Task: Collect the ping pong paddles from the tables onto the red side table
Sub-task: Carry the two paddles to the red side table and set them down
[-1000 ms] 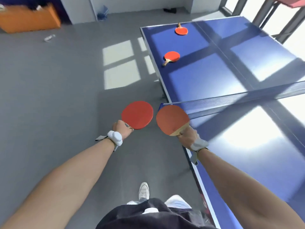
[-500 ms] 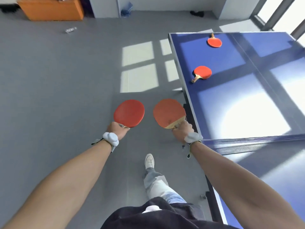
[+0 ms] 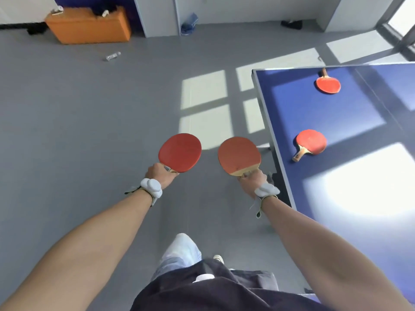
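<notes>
Two hands, left hand [image 3: 160, 173] and right hand [image 3: 251, 181], each grip a red paddle left of the blue bench [image 3: 350, 198]: left paddle [image 3: 180, 152], right paddle [image 3: 239, 155].

Four red paddles [image 3: 179, 152] [image 3: 239, 156] [image 3: 311, 142] [image 3: 328, 84]: one in the left grip [image 3: 160, 175], one in the right grip [image 3: 251, 182], two on the blue surface [image 3: 336, 117]; one orange box [image 3: 89, 26]; one bottle [image 3: 113, 56].
</notes>
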The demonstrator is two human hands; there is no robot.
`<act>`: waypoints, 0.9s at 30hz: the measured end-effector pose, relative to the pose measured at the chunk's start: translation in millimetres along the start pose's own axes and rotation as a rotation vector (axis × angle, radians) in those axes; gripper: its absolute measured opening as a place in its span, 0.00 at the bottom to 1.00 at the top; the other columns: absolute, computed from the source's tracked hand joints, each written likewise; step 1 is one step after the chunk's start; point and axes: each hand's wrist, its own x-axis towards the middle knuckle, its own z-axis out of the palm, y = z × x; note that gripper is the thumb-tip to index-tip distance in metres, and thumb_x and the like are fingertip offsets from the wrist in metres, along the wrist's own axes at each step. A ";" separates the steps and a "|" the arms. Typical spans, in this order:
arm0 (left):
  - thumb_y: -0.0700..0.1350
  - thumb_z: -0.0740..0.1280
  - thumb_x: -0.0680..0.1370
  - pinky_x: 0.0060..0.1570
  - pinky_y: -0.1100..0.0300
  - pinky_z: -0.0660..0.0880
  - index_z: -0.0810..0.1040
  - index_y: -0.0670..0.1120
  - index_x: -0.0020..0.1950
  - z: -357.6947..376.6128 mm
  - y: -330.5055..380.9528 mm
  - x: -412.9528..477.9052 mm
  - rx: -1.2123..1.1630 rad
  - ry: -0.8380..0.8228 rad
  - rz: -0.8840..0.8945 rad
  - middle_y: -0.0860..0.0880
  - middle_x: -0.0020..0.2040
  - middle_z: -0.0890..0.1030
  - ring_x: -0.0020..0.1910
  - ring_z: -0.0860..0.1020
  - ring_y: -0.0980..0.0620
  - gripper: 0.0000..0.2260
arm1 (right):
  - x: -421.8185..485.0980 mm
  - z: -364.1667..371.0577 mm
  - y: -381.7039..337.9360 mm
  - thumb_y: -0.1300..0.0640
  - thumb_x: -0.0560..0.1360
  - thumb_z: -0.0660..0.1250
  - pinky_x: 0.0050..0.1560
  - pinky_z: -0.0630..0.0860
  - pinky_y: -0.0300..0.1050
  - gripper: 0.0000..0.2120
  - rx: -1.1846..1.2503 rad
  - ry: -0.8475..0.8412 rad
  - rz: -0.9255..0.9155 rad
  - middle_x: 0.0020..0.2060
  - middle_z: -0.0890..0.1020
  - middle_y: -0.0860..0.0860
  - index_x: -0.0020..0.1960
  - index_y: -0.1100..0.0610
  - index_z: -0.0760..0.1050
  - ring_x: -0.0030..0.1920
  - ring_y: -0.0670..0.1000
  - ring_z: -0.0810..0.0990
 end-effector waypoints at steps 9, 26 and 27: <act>0.56 0.74 0.73 0.33 0.60 0.60 0.60 0.49 0.28 -29.9 65.8 247.0 0.045 -0.056 0.035 0.53 0.27 0.64 0.30 0.62 0.46 0.26 | 149.6 -23.2 -171.8 0.39 0.74 0.67 0.59 0.74 0.48 0.16 0.001 0.037 0.012 0.45 0.78 0.49 0.55 0.49 0.79 0.45 0.56 0.78; 0.57 0.71 0.75 0.34 0.61 0.62 0.63 0.47 0.30 -25.5 318.1 592.4 0.157 -0.179 0.204 0.52 0.28 0.67 0.31 0.64 0.46 0.23 | 434.1 -122.1 -371.0 0.36 0.75 0.68 0.58 0.76 0.48 0.27 0.264 0.102 0.286 0.60 0.83 0.54 0.64 0.55 0.77 0.61 0.58 0.82; 0.57 0.71 0.75 0.34 0.60 0.62 0.62 0.47 0.30 -22.9 351.3 623.7 0.158 -0.170 0.194 0.52 0.28 0.67 0.32 0.65 0.45 0.23 | 464.4 -145.2 -386.2 0.36 0.75 0.67 0.52 0.73 0.46 0.25 0.257 0.082 0.298 0.60 0.83 0.52 0.63 0.53 0.77 0.61 0.57 0.82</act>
